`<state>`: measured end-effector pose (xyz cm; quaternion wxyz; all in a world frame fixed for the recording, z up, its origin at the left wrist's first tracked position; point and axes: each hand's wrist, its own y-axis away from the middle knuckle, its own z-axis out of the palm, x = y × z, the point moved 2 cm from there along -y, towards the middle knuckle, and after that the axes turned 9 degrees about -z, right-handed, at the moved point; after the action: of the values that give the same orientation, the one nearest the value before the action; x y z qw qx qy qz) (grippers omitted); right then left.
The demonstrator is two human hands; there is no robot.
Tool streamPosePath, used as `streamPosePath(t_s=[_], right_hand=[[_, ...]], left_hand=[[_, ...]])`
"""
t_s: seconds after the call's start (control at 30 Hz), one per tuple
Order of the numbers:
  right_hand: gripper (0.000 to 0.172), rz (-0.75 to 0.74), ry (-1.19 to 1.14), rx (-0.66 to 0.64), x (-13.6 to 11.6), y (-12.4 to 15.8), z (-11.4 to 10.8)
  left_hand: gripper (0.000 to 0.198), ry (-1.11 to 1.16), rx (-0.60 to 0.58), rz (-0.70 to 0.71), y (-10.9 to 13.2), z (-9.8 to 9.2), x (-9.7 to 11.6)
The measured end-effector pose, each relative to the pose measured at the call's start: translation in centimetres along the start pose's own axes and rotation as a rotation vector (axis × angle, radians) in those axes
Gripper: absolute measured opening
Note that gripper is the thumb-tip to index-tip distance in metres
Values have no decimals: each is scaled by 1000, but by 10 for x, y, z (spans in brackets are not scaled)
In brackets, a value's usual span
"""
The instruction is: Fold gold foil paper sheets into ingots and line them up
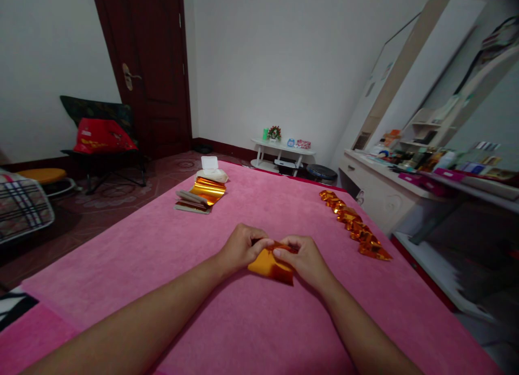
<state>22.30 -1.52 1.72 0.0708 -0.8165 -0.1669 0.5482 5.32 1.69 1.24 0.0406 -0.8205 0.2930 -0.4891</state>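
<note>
A sheet of shiny gold foil paper is held between my two hands, just above the middle of the pink cloth. My left hand pinches its upper left edge, thumb on top. Close beside it, my right hand grips the upper right edge with thumb and fingers. The lower part of the sheet hangs toward me, and its far edge is partly hidden by my fingers. To the right lies a row of several folded gold foil pieces. A stack of gold foil sheets rests at the far left.
Behind the stack sits a white pack with its lid raised. Right of the cloth stands a white dressing table crowded with bottles. A red bag lies on a folding chair at left, near a dark red door.
</note>
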Motion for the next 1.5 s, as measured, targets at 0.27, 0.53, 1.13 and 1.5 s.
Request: streamPosePath(t_s=[0.27,0.53,1.13,1.5], right_hand=[[17,-27,16,-23,15,-4,-27],[33,-10,-117,91,10,-6,-21],[17,-83,42,45,-3,0,3],[20,-34,-5,61,8,-2,-13]], left_hand=[[33,38,21,-68,-8,-16,-14],[29,79,52,-109,-10,-19,-16],[48,386,-53,-250,-6,2,-2],[47,203,42,-205,-9,-24,-7]])
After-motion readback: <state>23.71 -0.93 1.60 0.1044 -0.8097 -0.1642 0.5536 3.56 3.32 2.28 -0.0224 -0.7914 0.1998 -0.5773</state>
